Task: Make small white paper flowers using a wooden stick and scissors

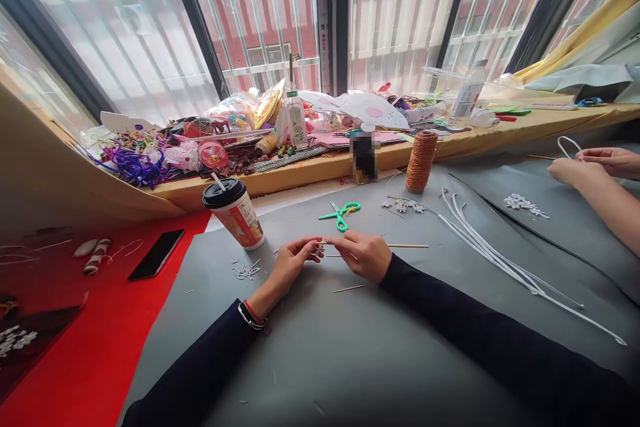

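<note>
The right hand (369,257) pinches a slender, pale wooden stick (413,246), long axis nine-to-three o'clock. At its nine-o'clock end, the left hand (291,265) pinches a small whitish piece (319,251).

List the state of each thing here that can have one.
Left hand: closed on a small white piece
Right hand: fingers closed on a thin stick
Green scissors: lying down, blades spread
Cup: upright, lid on, straw in
Phone: lying flat, screen dark
Spool: upright, wound with cord
</note>
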{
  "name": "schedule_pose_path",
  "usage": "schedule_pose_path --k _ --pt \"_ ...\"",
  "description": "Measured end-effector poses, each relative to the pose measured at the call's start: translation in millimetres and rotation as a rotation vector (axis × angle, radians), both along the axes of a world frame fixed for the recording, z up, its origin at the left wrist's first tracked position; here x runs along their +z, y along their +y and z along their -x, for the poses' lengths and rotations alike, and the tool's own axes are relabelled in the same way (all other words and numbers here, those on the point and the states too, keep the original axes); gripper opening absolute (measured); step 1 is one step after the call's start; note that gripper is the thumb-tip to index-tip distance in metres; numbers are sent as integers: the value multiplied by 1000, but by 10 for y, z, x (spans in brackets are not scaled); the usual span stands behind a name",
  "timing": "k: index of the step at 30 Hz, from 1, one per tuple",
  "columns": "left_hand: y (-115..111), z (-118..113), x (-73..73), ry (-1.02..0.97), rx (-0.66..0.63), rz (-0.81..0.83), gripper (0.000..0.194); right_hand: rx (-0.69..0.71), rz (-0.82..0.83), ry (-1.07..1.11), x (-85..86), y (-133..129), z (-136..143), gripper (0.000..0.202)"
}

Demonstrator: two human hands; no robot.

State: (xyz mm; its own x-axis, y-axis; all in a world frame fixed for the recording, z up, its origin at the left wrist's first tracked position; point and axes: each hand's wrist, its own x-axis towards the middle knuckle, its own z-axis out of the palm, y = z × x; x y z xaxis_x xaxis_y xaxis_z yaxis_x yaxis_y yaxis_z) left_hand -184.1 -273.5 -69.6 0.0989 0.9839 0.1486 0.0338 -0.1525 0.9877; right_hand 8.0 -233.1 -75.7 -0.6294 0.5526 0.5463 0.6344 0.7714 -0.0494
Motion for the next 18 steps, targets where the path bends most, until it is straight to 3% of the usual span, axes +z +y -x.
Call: schedule_pose_path --k 8,18 --pt "38 14 -55 29 33 -21 35 -2 -19 35 -22 32 -1 32" --pt "-18 3 -57 606 85 -330 22 49 -62 -14 -36 20 -27 30"
